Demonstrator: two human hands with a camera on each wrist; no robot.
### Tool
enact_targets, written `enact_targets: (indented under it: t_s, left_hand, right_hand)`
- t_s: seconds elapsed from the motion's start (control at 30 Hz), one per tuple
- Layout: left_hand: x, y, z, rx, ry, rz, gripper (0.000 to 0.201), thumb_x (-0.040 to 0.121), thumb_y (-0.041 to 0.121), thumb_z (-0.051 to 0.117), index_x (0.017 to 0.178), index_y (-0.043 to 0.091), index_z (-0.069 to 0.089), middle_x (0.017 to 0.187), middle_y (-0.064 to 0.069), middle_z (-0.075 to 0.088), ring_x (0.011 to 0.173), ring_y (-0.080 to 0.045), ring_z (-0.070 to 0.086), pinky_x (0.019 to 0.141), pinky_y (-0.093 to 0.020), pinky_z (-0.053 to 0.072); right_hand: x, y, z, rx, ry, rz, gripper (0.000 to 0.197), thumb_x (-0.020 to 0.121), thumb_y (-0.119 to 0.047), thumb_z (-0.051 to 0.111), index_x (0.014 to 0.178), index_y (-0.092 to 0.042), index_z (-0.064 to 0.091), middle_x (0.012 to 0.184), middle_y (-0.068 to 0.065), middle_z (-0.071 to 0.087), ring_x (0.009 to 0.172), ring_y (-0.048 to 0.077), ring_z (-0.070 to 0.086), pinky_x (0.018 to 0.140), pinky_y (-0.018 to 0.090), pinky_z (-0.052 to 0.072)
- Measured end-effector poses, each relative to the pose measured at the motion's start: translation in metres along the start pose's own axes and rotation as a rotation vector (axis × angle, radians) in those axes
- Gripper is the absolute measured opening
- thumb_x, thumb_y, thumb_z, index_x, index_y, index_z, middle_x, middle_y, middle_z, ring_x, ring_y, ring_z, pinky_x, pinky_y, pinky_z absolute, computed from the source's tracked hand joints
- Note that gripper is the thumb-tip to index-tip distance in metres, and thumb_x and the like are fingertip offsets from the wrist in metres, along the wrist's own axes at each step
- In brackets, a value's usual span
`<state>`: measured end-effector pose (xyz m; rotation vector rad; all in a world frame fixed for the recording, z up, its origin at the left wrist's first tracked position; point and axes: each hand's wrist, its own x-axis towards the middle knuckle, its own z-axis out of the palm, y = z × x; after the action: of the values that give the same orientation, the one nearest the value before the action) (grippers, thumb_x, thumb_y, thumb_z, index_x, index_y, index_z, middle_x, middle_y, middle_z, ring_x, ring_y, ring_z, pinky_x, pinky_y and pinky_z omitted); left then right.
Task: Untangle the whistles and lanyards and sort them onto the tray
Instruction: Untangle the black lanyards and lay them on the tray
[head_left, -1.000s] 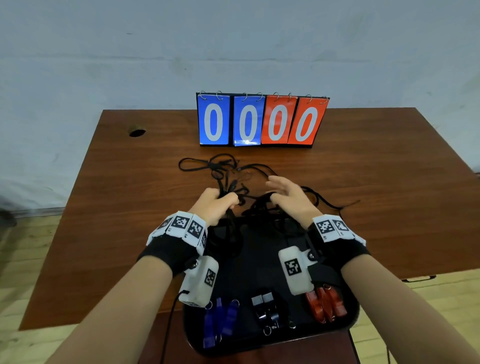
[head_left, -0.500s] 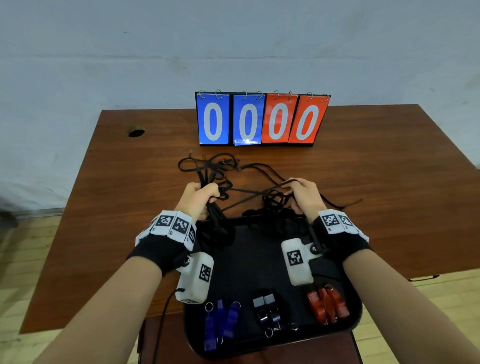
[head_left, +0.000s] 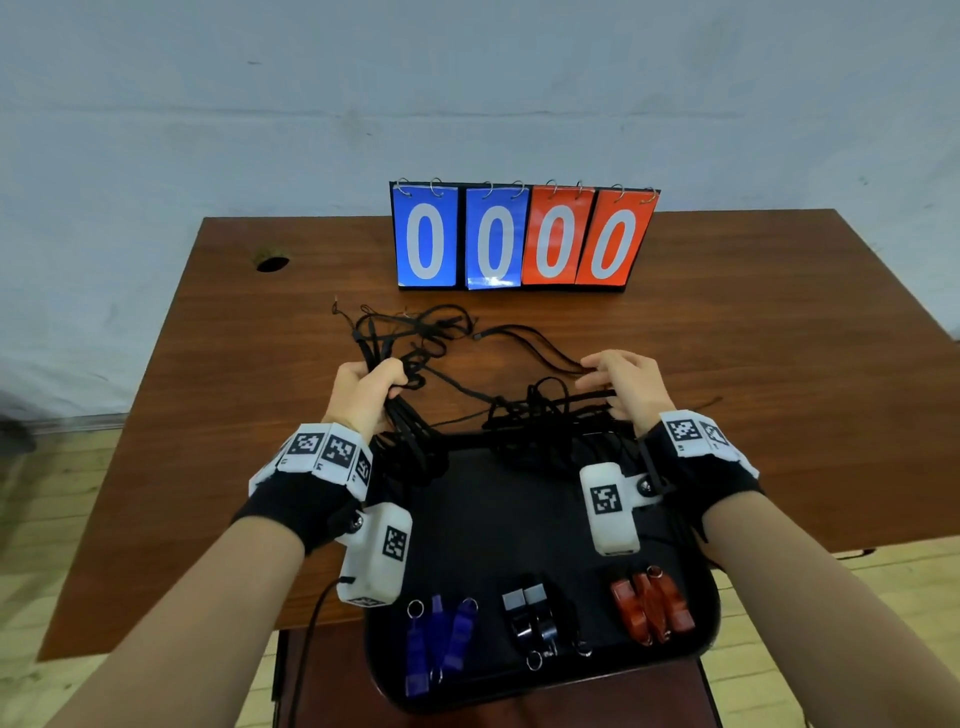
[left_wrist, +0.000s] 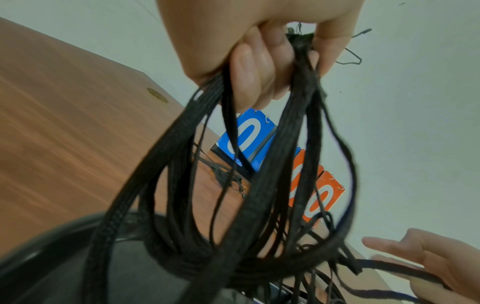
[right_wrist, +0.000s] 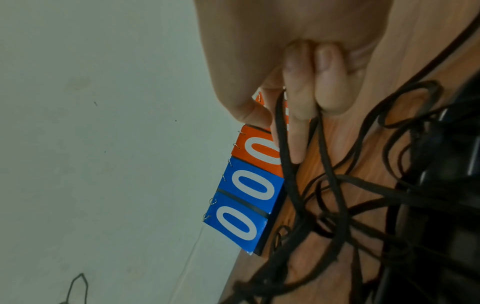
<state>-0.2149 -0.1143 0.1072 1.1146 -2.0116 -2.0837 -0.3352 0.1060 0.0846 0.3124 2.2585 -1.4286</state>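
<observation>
As left hand (head_left: 366, 389) grips, lanyards (head_left: 519, 410) dangle below

A brown wooden table (head_left: 727, 364) with a wood-grain top spreads out beneath and beyond both hands, and a small round cable hole (head_left: 271, 263) sits in its surface far off to the left of the left hand. Straight ahead of the hands, at the table's far edge, stands a flip scoreboard (head_left: 523, 236) with two blue and two orange cards hung on metal rings, each showing a white zero. Behind it rises a plain pale grey wall (head_left: 467, 93), and light wooden floorboards (head_left: 57, 483) show below the table's left side.
</observation>
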Motion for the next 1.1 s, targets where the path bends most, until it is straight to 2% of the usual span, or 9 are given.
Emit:
enact_targets:
  t_s: [0.07,0.2,0.33,0.47,0.6,0.7,0.9,1.0,1.1]
  left_hand:
    - [0.001,-0.002,-0.004,-0.001,0.045,0.004,0.040,0.084,-0.001,0.044,0.054,0.020,0.027,0.029,0.012,0.023,0.030,-0.009,0.021,0.038,-0.015,0.022]
    - [0.003,-0.004,-0.008,-0.032,0.119,0.004,0.037,0.084,0.003,0.047,0.057,0.017,0.027,0.047,0.001,0.025,0.049,-0.017,0.020,0.053,-0.028,0.021]
    - [0.005,-0.006,-0.006,-0.115,0.151,-0.037,0.026,0.086,0.008,0.048,0.070,0.019,0.032,0.062,-0.001,0.030,0.053,-0.015,0.028,0.055,-0.029,0.027]
    - [0.007,-0.009,-0.005,-0.111,0.174,-0.023,0.030,0.084,0.007,0.049,0.064,0.018,0.031,0.061,-0.002,0.030,0.053,-0.016,0.029,0.055,-0.029,0.027]
    - [0.009,-0.019,-0.014,-0.023,0.258,-0.012,0.031,0.082,0.008,0.051,0.060,0.019,0.031,0.062,-0.003,0.028,0.056,-0.018,0.028,0.062,-0.032,0.027]
    - [0.010,-0.026,-0.021,0.067,0.331,-0.017,0.026,0.083,0.014,0.053,0.061,0.012,0.038,0.061,-0.005,0.032,0.054,-0.019,0.027,0.055,-0.029,0.025]
    - [0.012,-0.027,-0.009,0.278,0.233,0.044,0.026,0.083,0.020,0.060,0.060,0.011,0.051,0.059,-0.006,0.046,0.060,-0.024,0.042,0.054,-0.027,0.030]
    - [0.011,-0.026,0.003,0.332,0.161,0.148,0.015,0.082,0.025,0.065,0.090,0.013,0.065,0.089,-0.004,0.064,0.087,-0.021,0.056,0.075,-0.027,0.041]
    - [0.006,-0.022,0.017,0.315,0.051,0.270,0.042,0.081,0.017,0.069,0.121,0.013,0.058,0.109,0.006,0.055,0.103,-0.009,0.050,0.089,-0.022,0.037]
  right_hand:
    - [0.001,0.003,-0.003,-0.047,-0.005,0.001,0.021,0.088,-0.015,0.043,0.091,-0.012,0.063,0.069,0.004,0.061,0.028,0.007,0.035,0.030,0.014,0.023]
    - [0.007,0.011,-0.007,-0.093,0.116,-0.092,0.018,0.088,-0.016,0.051,0.077,-0.015,0.066,0.058,-0.002,0.048,0.041,0.009,0.042,0.030,0.009,0.027]
    - [0.010,0.021,-0.009,0.224,0.180,-0.231,0.014,0.091,-0.013,0.054,0.102,-0.012,0.063,0.058,-0.006,0.051,0.046,0.007,0.042,0.049,0.017,0.037]
    - [0.005,0.012,-0.006,0.458,0.159,-0.315,0.020,0.093,-0.009,0.052,0.086,-0.025,0.062,0.056,-0.010,0.053,0.049,0.001,0.049,0.059,0.015,0.046]
    - [0.006,-0.006,-0.014,0.757,0.234,-0.292,0.015,0.094,-0.010,0.052,0.087,-0.022,0.059,0.071,-0.005,0.052,0.051,0.000,0.053,0.072,0.018,0.052]
    - [0.006,-0.013,-0.019,0.834,0.251,-0.305,0.009,0.094,-0.012,0.052,0.093,-0.019,0.058,0.071,-0.003,0.050,0.050,0.000,0.054,0.084,0.023,0.054]
    - [-0.003,-0.020,-0.009,0.787,-0.027,-0.331,0.015,0.094,-0.008,0.049,0.090,-0.017,0.061,0.055,-0.007,0.053,0.049,0.001,0.054,0.076,0.023,0.055]
    - [-0.010,-0.025,0.001,0.720,-0.194,-0.331,0.017,0.095,-0.007,0.047,0.094,-0.015,0.062,0.046,-0.008,0.053,0.057,0.007,0.056,0.078,0.025,0.054]
    - [-0.024,-0.035,0.014,0.615,-0.375,-0.373,0.020,0.095,-0.006,0.044,0.098,-0.014,0.062,0.045,-0.008,0.050,0.062,0.010,0.058,0.081,0.026,0.055]
